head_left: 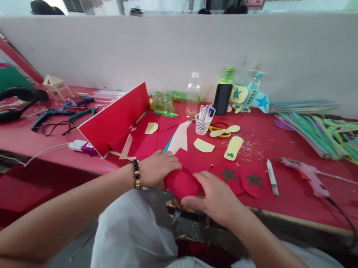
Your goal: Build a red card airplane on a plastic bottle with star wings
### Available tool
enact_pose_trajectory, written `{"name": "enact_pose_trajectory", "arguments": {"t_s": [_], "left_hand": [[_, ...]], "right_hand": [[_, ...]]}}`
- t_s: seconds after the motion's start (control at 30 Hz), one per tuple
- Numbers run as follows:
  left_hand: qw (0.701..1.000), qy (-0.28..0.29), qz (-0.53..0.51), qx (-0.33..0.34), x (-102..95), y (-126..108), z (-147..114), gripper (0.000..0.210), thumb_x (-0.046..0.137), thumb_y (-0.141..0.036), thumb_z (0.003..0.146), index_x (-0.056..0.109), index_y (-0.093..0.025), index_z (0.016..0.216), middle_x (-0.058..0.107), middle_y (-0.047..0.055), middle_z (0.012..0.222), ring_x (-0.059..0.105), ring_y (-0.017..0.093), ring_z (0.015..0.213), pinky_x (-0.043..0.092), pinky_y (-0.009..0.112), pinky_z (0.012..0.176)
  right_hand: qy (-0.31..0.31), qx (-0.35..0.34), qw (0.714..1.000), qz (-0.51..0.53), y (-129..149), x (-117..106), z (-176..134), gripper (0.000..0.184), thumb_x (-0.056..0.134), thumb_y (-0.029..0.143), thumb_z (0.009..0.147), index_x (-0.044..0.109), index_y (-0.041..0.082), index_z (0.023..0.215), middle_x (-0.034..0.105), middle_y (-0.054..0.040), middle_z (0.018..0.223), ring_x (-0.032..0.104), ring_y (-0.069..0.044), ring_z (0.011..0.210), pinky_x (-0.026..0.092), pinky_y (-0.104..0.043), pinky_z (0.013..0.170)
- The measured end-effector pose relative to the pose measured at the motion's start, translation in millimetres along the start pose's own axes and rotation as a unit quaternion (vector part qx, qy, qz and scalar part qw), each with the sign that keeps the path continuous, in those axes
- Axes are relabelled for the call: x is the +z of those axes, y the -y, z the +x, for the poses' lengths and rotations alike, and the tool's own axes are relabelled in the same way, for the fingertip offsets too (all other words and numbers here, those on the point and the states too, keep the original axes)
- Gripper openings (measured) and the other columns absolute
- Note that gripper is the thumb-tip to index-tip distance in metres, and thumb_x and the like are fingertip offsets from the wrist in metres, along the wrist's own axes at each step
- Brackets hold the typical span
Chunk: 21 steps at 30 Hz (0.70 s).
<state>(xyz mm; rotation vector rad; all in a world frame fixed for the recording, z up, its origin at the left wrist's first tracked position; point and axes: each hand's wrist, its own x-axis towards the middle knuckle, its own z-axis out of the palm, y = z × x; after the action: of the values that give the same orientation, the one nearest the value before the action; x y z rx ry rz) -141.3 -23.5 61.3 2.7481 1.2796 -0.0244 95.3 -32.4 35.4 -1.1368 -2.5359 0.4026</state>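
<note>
A curved piece of red paper (182,183) is held at the table's front edge between my two hands. My left hand (159,170) grips its left side, fingers closed over the edge, with a beaded bracelet on the wrist. On the right side, my right hand (213,197) curls round the paper, thumb below and fingers above. Just right of this hand lie red paper pieces with dark stars (254,180). Beyond my hands rest a pale pointed paper strip (179,137) and cream paper cutouts (203,145).
A pink hot glue gun (308,175) and a white marker (272,178) lie at right, before bundled coloured strips (321,134). A pen cup (202,124) and clear bottle (192,95) stand behind. Leftward are a red board (116,119), pliers (56,112) and headphones (12,103).
</note>
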Motion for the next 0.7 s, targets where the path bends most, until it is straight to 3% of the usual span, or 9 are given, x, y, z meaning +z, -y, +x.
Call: {"name": "enact_pose_trajectory", "arguments": {"t_s": [0.1, 0.2, 0.3, 0.43, 0.53, 0.7], "left_hand": [[1.0, 0.001, -0.008, 0.005, 2.5, 3, 2, 0.052, 0.076, -0.03, 0.059, 0.06, -0.021, 0.108, 0.064, 0.008, 0.104, 0.057, 0.029, 0.1, 0.043, 0.037, 0.08], [1.0, -0.005, -0.017, 0.01, 3.3, 5, 3, 0.052, 0.074, -0.03, 0.059, 0.06, -0.022, 0.109, 0.064, 0.008, 0.104, 0.058, 0.029, 0.1, 0.043, 0.037, 0.082], [1.0, -0.011, -0.026, 0.012, 1.9, 4, 4, 0.051, 0.074, -0.034, 0.06, 0.06, -0.024, 0.108, 0.065, 0.006, 0.103, 0.058, 0.028, 0.097, 0.043, 0.037, 0.08], [0.999, -0.013, -0.03, 0.012, -0.1, 2, 4, 0.049, 0.075, -0.037, 0.06, 0.061, -0.025, 0.106, 0.065, 0.005, 0.1, 0.059, 0.028, 0.095, 0.042, 0.036, 0.079], [1.0, -0.009, -0.028, 0.01, -0.8, 0, 4, 0.048, 0.075, -0.036, 0.062, 0.061, -0.024, 0.106, 0.065, 0.005, 0.102, 0.058, 0.029, 0.097, 0.041, 0.037, 0.082], [0.999, 0.032, -0.018, 0.007, -1.4, 3, 5, 0.057, 0.075, -0.039, 0.064, 0.057, -0.022, 0.116, 0.063, 0.007, 0.109, 0.055, 0.03, 0.104, 0.041, 0.041, 0.089]], "right_hand": [[-0.094, 0.042, 0.994, -0.026, -53, -24, -4, 0.042, 0.054, 0.045, 0.09, 0.062, 0.017, 0.119, 0.067, -0.0126, 0.119, 0.062, -0.025, 0.11, 0.049, -0.037, 0.092], [-0.078, 0.104, 0.986, -0.105, -114, -49, -8, 0.023, 0.057, 0.027, 0.083, 0.071, 0.017, 0.099, 0.073, -0.0123, 0.104, 0.065, -0.029, 0.099, 0.049, -0.044, 0.088], [-0.037, 0.123, 0.983, -0.129, -155, -61, -9, 0.022, 0.061, 0.013, 0.068, 0.072, 0.017, 0.087, 0.074, -0.0115, 0.091, 0.066, -0.03, 0.088, 0.049, -0.043, 0.08], [0.014, 0.119, 0.984, -0.131, -170, -56, -6, 0.029, 0.059, 0.005, 0.062, 0.069, 0.02, 0.085, 0.073, -0.0049, 0.083, 0.064, -0.023, 0.08, 0.045, -0.031, 0.069], [0.047, 0.123, 0.983, -0.125, -169, -54, -2, 0.025, 0.057, 0.003, 0.061, 0.065, 0.021, 0.077, 0.069, -0.0028, 0.077, 0.061, -0.019, 0.074, 0.039, -0.027, 0.06], [0.096, 0.131, 0.982, -0.099, -158, -74, 7, 0.013, 0.054, 0.007, 0.068, 0.06, 0.019, 0.07, 0.065, -0.0012, 0.07, 0.059, -0.015, 0.067, 0.035, -0.024, 0.056]]}}
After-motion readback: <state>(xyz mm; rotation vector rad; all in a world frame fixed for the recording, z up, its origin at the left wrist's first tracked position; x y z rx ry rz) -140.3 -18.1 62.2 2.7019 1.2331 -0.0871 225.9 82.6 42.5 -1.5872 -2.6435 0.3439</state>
